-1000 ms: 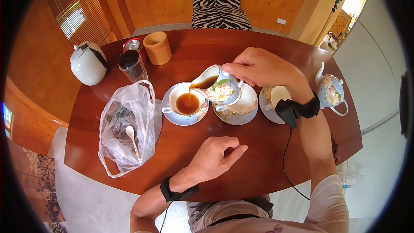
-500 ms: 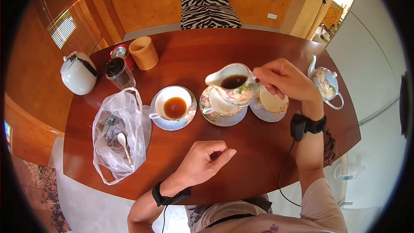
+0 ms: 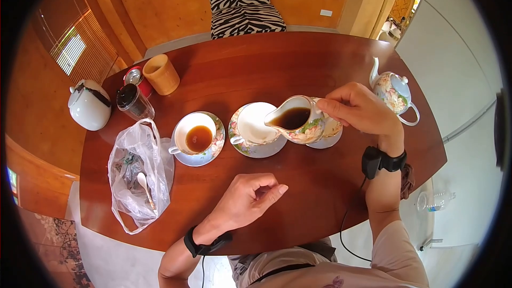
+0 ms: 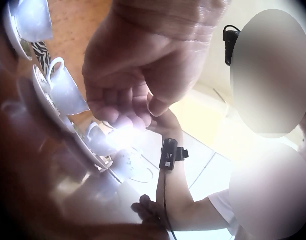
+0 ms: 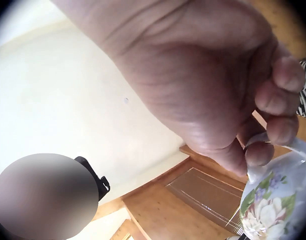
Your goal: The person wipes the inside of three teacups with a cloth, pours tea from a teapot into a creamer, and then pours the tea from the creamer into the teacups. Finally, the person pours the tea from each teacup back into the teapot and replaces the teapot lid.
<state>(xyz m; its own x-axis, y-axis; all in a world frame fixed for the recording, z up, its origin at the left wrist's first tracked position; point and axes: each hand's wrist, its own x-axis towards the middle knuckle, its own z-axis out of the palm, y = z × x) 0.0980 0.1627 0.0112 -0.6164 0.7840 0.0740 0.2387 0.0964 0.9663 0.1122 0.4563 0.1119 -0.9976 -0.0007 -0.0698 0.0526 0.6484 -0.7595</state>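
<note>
The right hand pinches the handle of a floral pitcher holding dark liquid, its spout at the right rim of the middle cup; no stream shows. In the right wrist view, curled fingers and thumb of the right hand are at the handle of the pitcher. The left cup contains brown liquid. A third cup is partly hidden behind the pitcher. Holding nothing, the left hand hovers near the table's front with fingers loosely curled, also seen as the left hand in its wrist view.
On the left are a plastic bag with a white spoon, a black-lidded clear container, a red tin, a wooden cup and a white jar. A floral teapot stands at the right.
The pitcher has moved right from the left cup to the middle cup, tilting back more level and then slightly toward that cup. The stream has stopped. The left hand keeps its loose curl.
</note>
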